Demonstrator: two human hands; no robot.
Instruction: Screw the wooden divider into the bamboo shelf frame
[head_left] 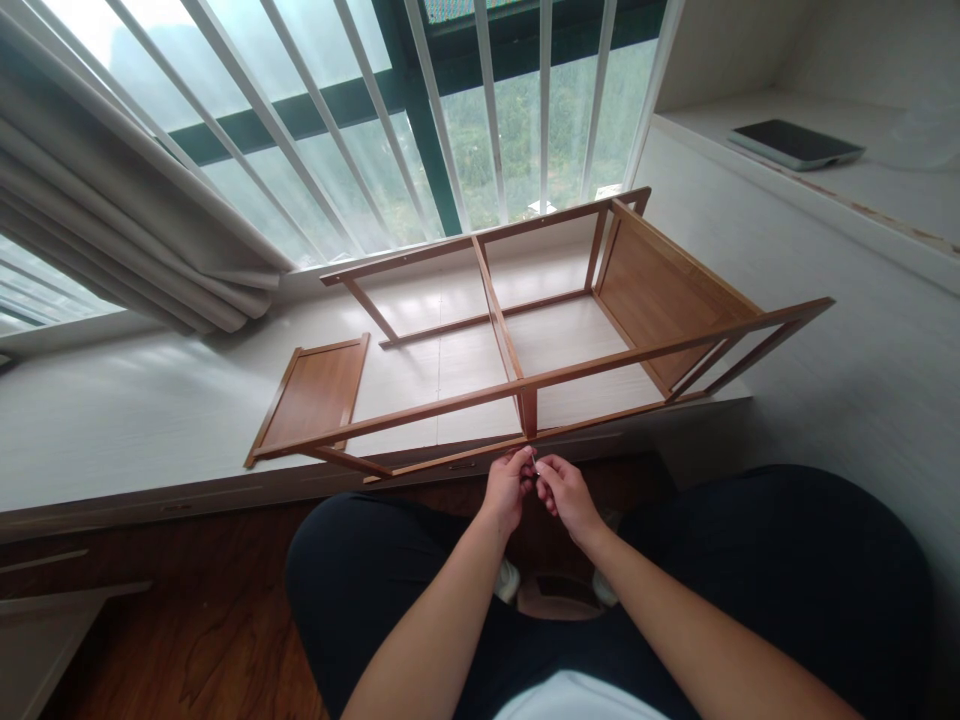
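A brown wooden shelf frame (517, 385) lies on its side on a white window ledge (150, 410). A solid wooden panel (664, 290) closes its right end, and a loose shelf board (311, 395) lies at its left end. My left hand (508, 487) and my right hand (564, 492) meet just below the frame's front rail, near its middle upright. Their fingertips pinch a small pale thing (535, 466) between them, too small to identify.
White window bars (390, 120) and a grey curtain (112, 220) stand behind the ledge. A dark tablet (795, 143) lies on a higher white shelf at the right. My knees in dark trousers (787, 570) sit over a wooden floor (187, 620).
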